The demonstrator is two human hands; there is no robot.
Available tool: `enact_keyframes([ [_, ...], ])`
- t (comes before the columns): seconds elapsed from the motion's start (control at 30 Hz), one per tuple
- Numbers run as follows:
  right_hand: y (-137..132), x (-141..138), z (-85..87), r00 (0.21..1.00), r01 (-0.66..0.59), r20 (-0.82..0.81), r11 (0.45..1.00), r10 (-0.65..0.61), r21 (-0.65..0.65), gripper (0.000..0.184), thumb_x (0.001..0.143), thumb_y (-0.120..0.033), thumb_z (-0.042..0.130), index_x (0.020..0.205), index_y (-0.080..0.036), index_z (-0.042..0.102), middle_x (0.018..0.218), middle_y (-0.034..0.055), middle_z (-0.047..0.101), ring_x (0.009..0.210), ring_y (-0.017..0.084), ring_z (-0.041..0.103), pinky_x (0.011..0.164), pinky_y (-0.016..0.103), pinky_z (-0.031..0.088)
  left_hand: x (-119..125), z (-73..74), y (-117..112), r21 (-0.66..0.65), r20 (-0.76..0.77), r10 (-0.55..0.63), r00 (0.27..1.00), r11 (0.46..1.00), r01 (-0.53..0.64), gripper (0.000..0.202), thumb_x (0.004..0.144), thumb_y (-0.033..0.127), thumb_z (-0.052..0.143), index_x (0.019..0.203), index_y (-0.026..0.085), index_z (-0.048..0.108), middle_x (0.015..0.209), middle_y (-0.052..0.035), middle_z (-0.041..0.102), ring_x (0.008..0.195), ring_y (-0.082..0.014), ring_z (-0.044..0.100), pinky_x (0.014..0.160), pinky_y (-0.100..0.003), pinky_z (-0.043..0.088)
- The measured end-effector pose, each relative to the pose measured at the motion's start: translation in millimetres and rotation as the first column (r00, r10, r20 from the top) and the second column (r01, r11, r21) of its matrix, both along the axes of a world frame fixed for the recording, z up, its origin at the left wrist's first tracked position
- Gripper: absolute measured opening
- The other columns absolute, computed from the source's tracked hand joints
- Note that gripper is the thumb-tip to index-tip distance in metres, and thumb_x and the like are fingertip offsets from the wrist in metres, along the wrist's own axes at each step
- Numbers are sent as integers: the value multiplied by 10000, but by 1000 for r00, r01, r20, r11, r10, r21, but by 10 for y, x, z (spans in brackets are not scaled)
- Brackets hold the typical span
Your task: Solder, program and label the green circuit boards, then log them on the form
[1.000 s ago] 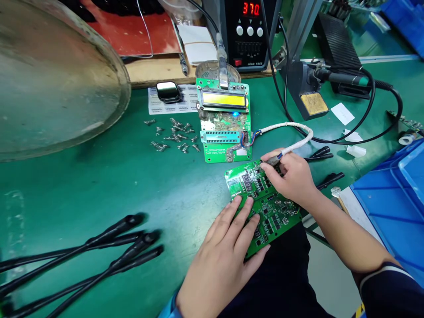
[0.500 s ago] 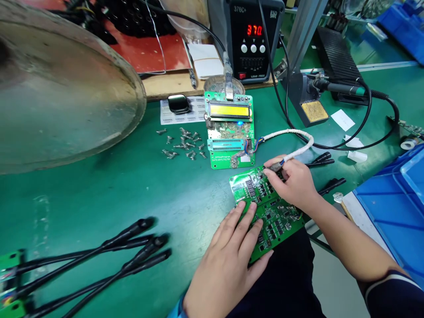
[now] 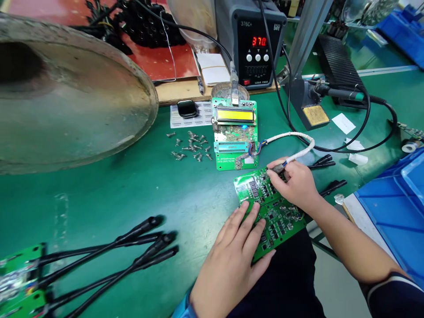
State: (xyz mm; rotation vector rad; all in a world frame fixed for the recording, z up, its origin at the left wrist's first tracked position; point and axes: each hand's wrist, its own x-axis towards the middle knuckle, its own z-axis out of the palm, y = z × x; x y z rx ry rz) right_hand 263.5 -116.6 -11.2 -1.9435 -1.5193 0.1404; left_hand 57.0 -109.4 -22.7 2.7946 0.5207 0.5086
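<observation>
A green circuit board point(image 3: 247, 192) with chips and a digit display lies at the table's front edge, partly over my lap. My left hand point(image 3: 236, 251) rests on its lower left part with fingers stretched out, the thumb along the near edge. In a pinch, my right hand point(image 3: 294, 183) holds the plug end point(image 3: 279, 168) of a white-sleeved cable point(image 3: 293, 134) against the board's far edge; the contact itself is too small to make out. That cable runs to a programmer board point(image 3: 236, 161) with a lit yellow screen point(image 3: 236, 115) and a blue light.
Loose screws or springs point(image 3: 195, 143) lie left of the programmer. A soldering station point(image 3: 260, 53) reads 370, its iron point(image 3: 344, 93) resting in a stand. A lamp shade point(image 3: 99, 110) hangs at left above black leads point(image 3: 132, 251). Blue bins point(image 3: 394, 207) stand at right.
The view has shifted slightly, so the table items appear farther right and more of the board at lower left shows. Both hands keep their places on the circuit board and plug.
</observation>
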Motion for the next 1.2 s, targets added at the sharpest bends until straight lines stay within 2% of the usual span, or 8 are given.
enact_keyframes([
  [0.3, -13, 8, 18, 999, -31, -31, 1000, 31, -2, 117, 821, -248, 566, 868, -174, 644, 867, 40, 708, 551, 113, 535, 540, 262, 412, -3, 25, -2, -27, -12, 4, 1000, 1000, -5, 383, 819, 352, 579, 1136, 137, 574, 1340, -146, 519, 1285, -331, 423, 921, -493, 513],
  [0.67, -10, 4, 27, 999, -18, -28, 1000, 17, -14, 140, 830, -257, 560, 871, -164, 656, 846, 36, 703, 526, 100, 510, 523, 250, 391, 14, 17, -1, -18, -9, -5, 1000, 1000, 5, 408, 819, 361, 587, 1135, 103, 567, 1307, -171, 542, 1265, -353, 440, 894, -528, 522],
  [0.9, -10, 4, 28, 1000, -6, -6, 1000, 6, -21, 167, 834, -276, 552, 880, -164, 666, 728, 23, 673, 523, 106, 498, 523, 247, 391, 9, 33, 4, -49, -1, 2, 1000, 999, -2, 369, 828, 355, 576, 1121, 130, 578, 1318, -153, 538, 1277, -338, 430, 921, -504, 509],
  [1.2, -10, 5, 21, 1000, -4, -3, 1000, 4, -16, 182, 842, -297, 539, 877, -170, 665, 720, 21, 664, 525, 106, 499, 522, 249, 396, 7, 16, 0, -70, 13, 8, 1000, 998, -7, 376, 827, 357, 584, 1126, 128, 579, 1332, -155, 525, 1279, -342, 426, 926, -512, 498],
])
